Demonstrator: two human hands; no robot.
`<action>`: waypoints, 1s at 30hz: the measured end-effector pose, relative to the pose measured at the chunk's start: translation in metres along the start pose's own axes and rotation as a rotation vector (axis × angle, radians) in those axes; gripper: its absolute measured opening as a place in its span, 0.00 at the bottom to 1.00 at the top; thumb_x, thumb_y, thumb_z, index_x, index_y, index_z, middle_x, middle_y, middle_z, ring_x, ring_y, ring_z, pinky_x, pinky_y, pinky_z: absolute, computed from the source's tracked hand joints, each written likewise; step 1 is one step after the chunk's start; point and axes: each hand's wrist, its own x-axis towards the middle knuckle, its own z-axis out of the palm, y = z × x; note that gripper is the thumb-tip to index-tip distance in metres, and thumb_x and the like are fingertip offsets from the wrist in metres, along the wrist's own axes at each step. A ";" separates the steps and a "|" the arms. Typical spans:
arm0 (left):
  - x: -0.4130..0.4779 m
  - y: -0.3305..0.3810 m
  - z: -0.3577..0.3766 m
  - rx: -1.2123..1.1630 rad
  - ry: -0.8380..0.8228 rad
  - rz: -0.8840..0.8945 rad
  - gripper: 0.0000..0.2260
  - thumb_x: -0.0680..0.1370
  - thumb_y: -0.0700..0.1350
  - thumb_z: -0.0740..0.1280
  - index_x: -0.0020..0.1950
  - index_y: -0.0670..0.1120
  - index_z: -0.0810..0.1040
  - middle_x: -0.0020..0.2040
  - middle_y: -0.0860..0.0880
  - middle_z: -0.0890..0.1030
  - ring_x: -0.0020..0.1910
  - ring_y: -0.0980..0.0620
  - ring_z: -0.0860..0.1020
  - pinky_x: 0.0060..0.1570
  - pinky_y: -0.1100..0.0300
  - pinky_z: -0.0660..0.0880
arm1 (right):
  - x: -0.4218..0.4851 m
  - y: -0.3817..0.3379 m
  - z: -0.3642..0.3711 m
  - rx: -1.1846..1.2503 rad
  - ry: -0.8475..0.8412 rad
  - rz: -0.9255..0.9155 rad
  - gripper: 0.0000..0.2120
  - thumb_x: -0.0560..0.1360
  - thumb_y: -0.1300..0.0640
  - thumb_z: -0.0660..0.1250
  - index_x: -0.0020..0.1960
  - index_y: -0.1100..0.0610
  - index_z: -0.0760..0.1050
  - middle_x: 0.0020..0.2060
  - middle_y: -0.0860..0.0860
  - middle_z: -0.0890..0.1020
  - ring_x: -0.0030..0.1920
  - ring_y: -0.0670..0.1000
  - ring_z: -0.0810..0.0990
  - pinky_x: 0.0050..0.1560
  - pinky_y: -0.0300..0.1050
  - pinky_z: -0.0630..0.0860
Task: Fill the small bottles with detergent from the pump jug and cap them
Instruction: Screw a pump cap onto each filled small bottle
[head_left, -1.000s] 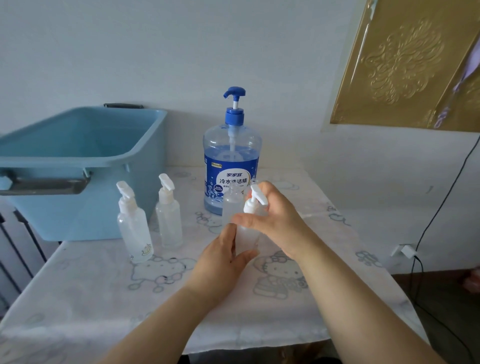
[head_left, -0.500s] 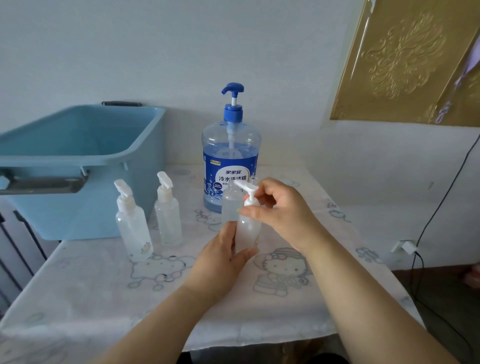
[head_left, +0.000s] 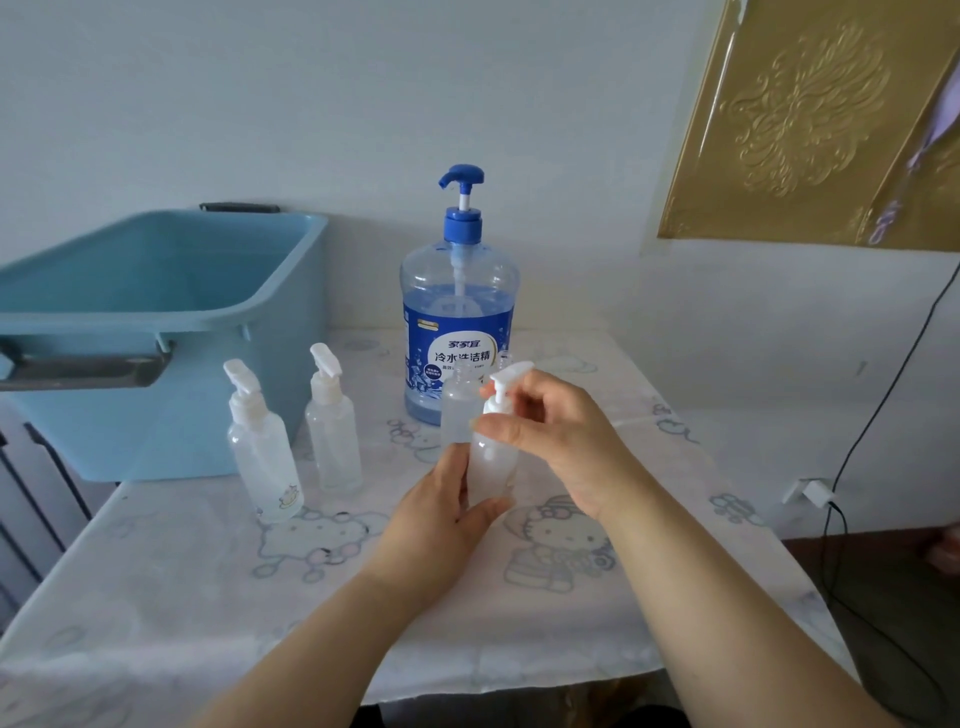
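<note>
A small frosted bottle (head_left: 491, 462) stands on the table in front of the pump jug (head_left: 458, 317). My left hand (head_left: 441, 512) grips its lower body. My right hand (head_left: 558, 436) pinches the white pump cap (head_left: 509, 382) on its neck. Just behind it an uncapped small bottle (head_left: 460, 405) stands against the jug. The jug is clear with blue detergent, a blue label and a blue pump head. Two capped small bottles (head_left: 265, 462) (head_left: 332, 436) stand to the left.
A large light-blue plastic tub (head_left: 156, 332) with dark handles sits at the back left of the table. The table wears a white cartoon-print cloth (head_left: 322, 582). A black cable and plug (head_left: 815, 493) hang along the wall at right.
The white pump cap has turned on the bottle under my right hand's fingers; its nozzle pointed left, and now points right. My left hand stays around the bottle.
</note>
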 end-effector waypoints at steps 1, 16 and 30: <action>0.000 0.000 0.000 -0.001 -0.001 0.005 0.11 0.75 0.53 0.68 0.47 0.54 0.65 0.34 0.51 0.68 0.32 0.55 0.66 0.33 0.62 0.64 | -0.001 0.000 -0.001 0.043 -0.020 -0.010 0.09 0.62 0.49 0.77 0.40 0.47 0.80 0.46 0.66 0.78 0.45 0.52 0.73 0.50 0.51 0.73; 0.001 -0.002 0.000 0.015 -0.023 -0.003 0.12 0.75 0.55 0.67 0.51 0.51 0.68 0.36 0.49 0.73 0.34 0.52 0.70 0.35 0.59 0.68 | 0.005 0.001 0.003 -0.104 0.097 -0.082 0.19 0.59 0.45 0.76 0.39 0.58 0.76 0.34 0.62 0.71 0.35 0.55 0.67 0.40 0.50 0.66; 0.002 0.001 0.000 0.001 -0.040 -0.055 0.11 0.76 0.52 0.68 0.49 0.48 0.70 0.39 0.43 0.76 0.37 0.46 0.73 0.39 0.51 0.71 | 0.004 0.005 0.006 -0.262 0.185 -0.156 0.17 0.66 0.53 0.77 0.32 0.59 0.70 0.29 0.50 0.66 0.32 0.45 0.64 0.35 0.37 0.63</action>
